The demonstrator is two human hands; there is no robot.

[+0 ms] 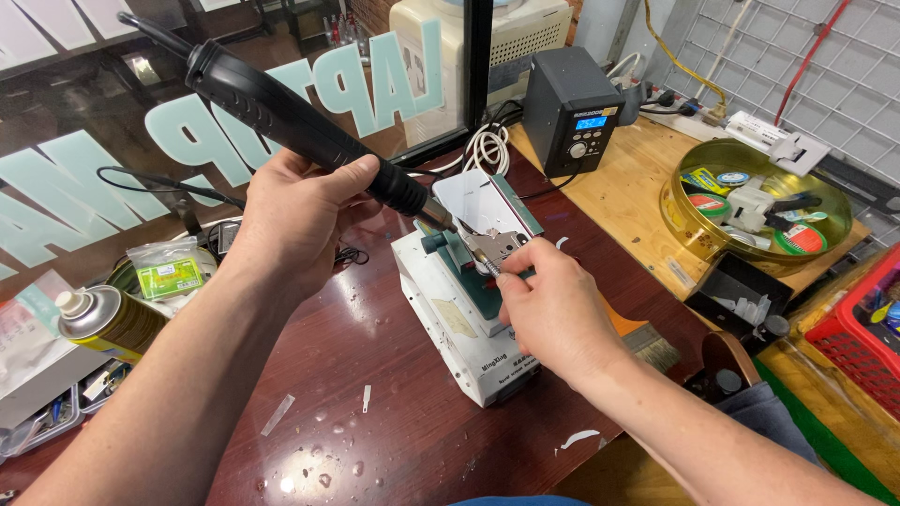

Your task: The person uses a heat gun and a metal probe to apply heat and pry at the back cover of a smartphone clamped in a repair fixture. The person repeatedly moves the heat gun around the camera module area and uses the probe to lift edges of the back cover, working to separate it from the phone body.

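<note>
Taking the white box (pixel 469 328) in the middle of the tabletop (pixel 394 412) as your landmark: far to its left a spray can (pixel 108 321) lies tilted near the edge, and just beyond the can sits a small clear bag (pixel 167 272) with a green label.

Closer to the box, still on its left, your left hand (pixel 295 220) has its grip wrapped full around the black hot-air wand (pixel 300 122). The wand slants down from the upper left, and its metal nozzle points at the top of the box, ending just above the small metal part (pixel 495 245) there.

Over the right side of the box, your right hand (pixel 553 309) pinches tweezers (pixel 489 265) in a narrow grip between thumb and fingers. Their tips reach up to the metal part, which rests on the green pad on the box top, beside the raised white lid.

Just right of the box, partly under your right wrist, lies a brush (pixel 647 342). Behind the box and to its right stands a black station (pixel 572 112) with a lit blue display. Well to the right of the box sits a round gold tin (pixel 680 201) holding tape rolls, and at the far right edge a red basket (pixel 858 342).
</note>
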